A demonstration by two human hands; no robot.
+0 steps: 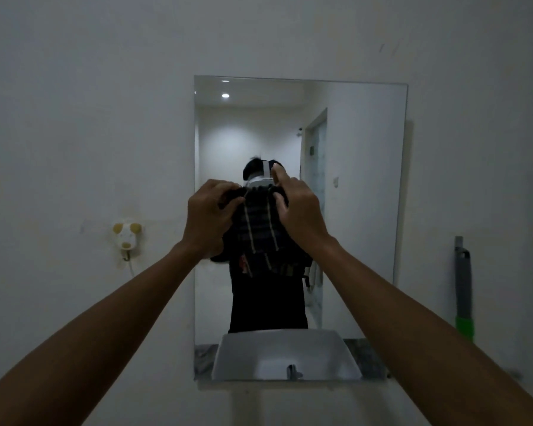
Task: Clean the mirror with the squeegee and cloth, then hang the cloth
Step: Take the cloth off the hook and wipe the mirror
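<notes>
While the cloth (260,232) is held up in front of the mirror (366,179), its upper edge is gripped by the left hand (208,212) and pinched by the right hand (299,207), whose index finger is raised. The squeegee (463,290) is hung on the wall right of the mirror; a hook (126,241) is fixed left of the mirror. If either grip is loosened, the cloth could probably be dropped toward the basin reflected low in the mirror.
</notes>
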